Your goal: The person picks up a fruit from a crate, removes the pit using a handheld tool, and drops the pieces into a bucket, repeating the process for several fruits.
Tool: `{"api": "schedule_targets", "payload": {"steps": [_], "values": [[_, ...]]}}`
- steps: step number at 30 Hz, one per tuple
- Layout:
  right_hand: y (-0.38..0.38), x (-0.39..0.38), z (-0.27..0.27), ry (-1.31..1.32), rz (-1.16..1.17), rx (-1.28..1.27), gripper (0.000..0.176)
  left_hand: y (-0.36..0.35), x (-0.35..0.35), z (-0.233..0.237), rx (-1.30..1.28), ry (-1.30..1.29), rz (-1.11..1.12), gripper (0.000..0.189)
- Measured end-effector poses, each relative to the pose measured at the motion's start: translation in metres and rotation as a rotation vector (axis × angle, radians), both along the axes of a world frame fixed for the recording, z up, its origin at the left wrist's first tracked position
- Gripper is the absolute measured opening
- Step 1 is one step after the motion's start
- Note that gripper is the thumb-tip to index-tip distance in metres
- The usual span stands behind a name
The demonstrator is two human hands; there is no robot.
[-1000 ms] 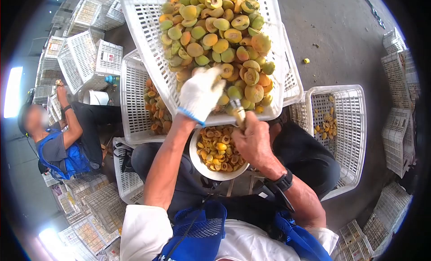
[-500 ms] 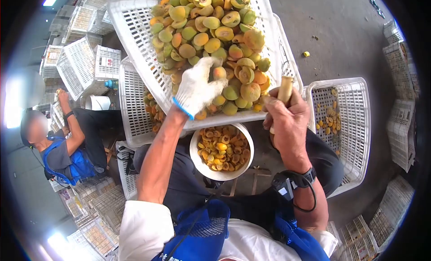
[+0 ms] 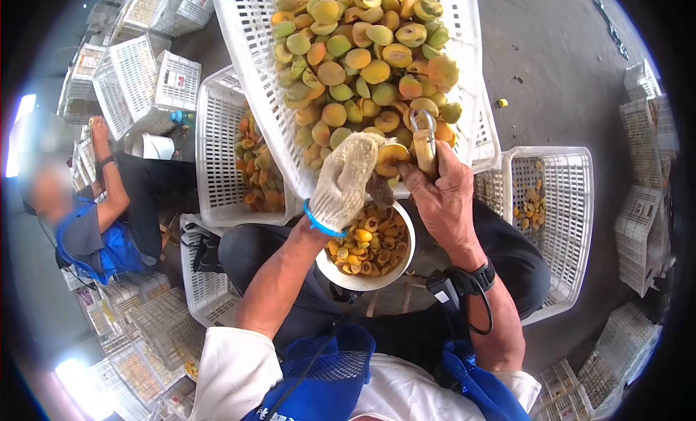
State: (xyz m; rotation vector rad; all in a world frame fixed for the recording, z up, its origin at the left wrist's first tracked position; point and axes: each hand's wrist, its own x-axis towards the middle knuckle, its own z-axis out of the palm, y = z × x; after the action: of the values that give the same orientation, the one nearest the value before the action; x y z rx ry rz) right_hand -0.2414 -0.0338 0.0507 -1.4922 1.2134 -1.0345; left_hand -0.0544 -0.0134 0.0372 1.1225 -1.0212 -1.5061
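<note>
My left hand (image 3: 342,180), in a white knit glove with a blue cuff, grips a peach half (image 3: 392,160) with its cut orange side showing. Something dark brown hangs by the gloved fingertips; I cannot make out what it is. My right hand (image 3: 447,202) is bare and closed round a wooden-handled pitting knife (image 3: 425,151), whose curved metal loop points up. The handle is close beside the peach half. Both hands are over the near edge of a white crate (image 3: 250,40) full of cut peaches (image 3: 357,59). Below them stands a white bucket (image 3: 339,280) with orange-brown scraps.
A second crate (image 3: 217,149) with fruit stands left, under the full one. On the right, another crate (image 3: 573,225) holds a few orange pieces (image 3: 533,207). A person (image 3: 87,203) in a blue vest sits at left, near stacked crates (image 3: 130,77) and a small bucket (image 3: 154,146).
My left hand has come back from the pile toward the crate's near edge with a peach half. My right hand has moved left to meet it, and the knife's metal loop now shows.
</note>
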Motion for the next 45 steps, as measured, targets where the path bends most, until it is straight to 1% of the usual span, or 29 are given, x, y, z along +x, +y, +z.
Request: {"api": "schedule_targets", "payload": {"steps": [1,3,4,5,7,8,9,11,13,14,15,16,19,20,21,23,25,27,29,30,31,34,35,37,38,39,41,42,45], "values": [[0.0,0.002,-0.001,0.008,0.017,0.029,0.021,-0.001,0.001,0.0,0.004,0.006,0.011,0.034],[-0.001,0.01,-0.001,0.043,0.047,0.006,0.02,-0.002,0.0,-0.003,-0.009,0.139,-0.037,0.036],[-0.003,0.013,0.001,0.065,0.056,0.054,0.019,-0.002,-0.002,-0.009,-0.325,-0.288,0.046,0.036],[-0.004,0.016,0.002,0.088,0.064,0.102,0.019,-0.001,0.001,-0.012,-0.32,-0.287,0.052,0.036],[-0.006,0.02,-0.006,0.137,0.063,0.036,0.021,-0.006,0.008,-0.013,0.237,0.256,0.068,0.037],[-0.007,0.022,-0.004,0.153,0.048,0.054,0.022,-0.01,0.006,-0.028,0.204,0.195,0.167,0.04],[-0.008,0.023,-0.002,0.169,0.035,0.071,0.022,-0.011,0.012,-0.032,0.198,0.197,0.175,0.04],[-0.004,0.022,0.005,0.192,0.081,0.098,0.023,-0.014,0.023,-0.029,0.274,0.607,0.148,0.044],[0.004,0.022,0.003,0.199,0.174,0.13,0.023,-0.014,0.019,-0.027,0.299,0.628,0.234,0.047],[0.008,0.026,-0.001,0.221,0.177,0.022,0.022,-0.013,0.015,-0.025,0.3,0.57,0.304,0.048],[0.011,0.029,-0.004,0.223,0.176,0.023,0.022,-0.012,0.013,-0.024,0.305,0.513,0.366,0.048],[0.014,0.031,-0.005,0.262,0.202,0.072,0.023,-0.011,0.015,-0.03,0.297,0.508,0.297,0.056],[0.017,0.035,-0.004,0.345,0.245,0.119,0.027,-0.006,0.004,-0.039,0.237,0.425,0.33,0.056],[0.018,0.035,-0.005,0.396,0.252,0.115,0.029,-0.003,0.002,-0.035,0.236,0.294,0.345,0.052],[0.019,0.036,-0.006,0.446,0.259,0.112,0.03,-0.002,0.0,-0.036,0.236,0.297,0.34,0.052],[0.019,0.038,-0.003,0.505,0.265,0.119,0.032,0.0,-0.003,-0.038,0.045,0.215,0.299,0.046],[0.022,0.039,-0.003,0.556,0.24,0.224,0.028,0.0,-0.005,-0.039,0.017,0.202,0.3,0.045],[0.023,0.041,-0.006,0.589,0.231,0.188,0.03,0.0,-0.01,-0.041,-0.008,0.192,0.301,0.043],[0.023,0.041,-0.009,0.622,0.223,0.152,0.032,0.0,-0.014,-0.046,-0.15,-0.064,0.339,0.033],[0.021,0.04,-0.01,0.611,0.24,0.14,0.032,-0.001,-0.014,-0.05,-0.161,-0.176,0.361,0.031],[0.02,0.039,-0.011,0.601,0.256,0.128,0.033,-0.001,-0.014,-0.047,-0.158,-0.176,0.356,0.031],[0.015,0.031,-0.012,0.57,0.312,0.113,0.031,-0.006,-0.005,-0.036,-0.277,-0.361,0.287,0.029],[0.014,0.028,-0.01,0.567,0.309,0.117,0.031,-0.008,0.001,-0.029,-0.275,-0.363,0.282,0.029],[0.014,0.021,-0.007,0.603,0.383,0.076,0.032,-0.011,0.013,-0.013,-0.022,-0.183,0.101,0.031],[0.015,0.017,-0.008,0.599,0.405,0.035,0.032,-0.013,0.021,-0.02,-0.095,-0.275,0.004,0.032],[0.017,0.013,-0.009,0.596,0.404,0.039,0.032,-0.013,0.026,-0.02,-0.092,-0.276,0.001,0.032],[0.02,0.007,-0.013,0.666,0.497,-0.027,0.032,-0.013,0.032,-0.018,0.058,-0.132,-0.159,0.03],[0.021,0.006,-0.015,0.663,0.497,-0.021,0.032,-0.007,0.035,-0.037,-0.045,-0.202,-0.14,0.03],[0.023,0.004,-0.021,0.662,0.541,-0.02,0.032,-0.008,0.03,-0.031,-0.036,-0.263,-0.158,0.031]]}}
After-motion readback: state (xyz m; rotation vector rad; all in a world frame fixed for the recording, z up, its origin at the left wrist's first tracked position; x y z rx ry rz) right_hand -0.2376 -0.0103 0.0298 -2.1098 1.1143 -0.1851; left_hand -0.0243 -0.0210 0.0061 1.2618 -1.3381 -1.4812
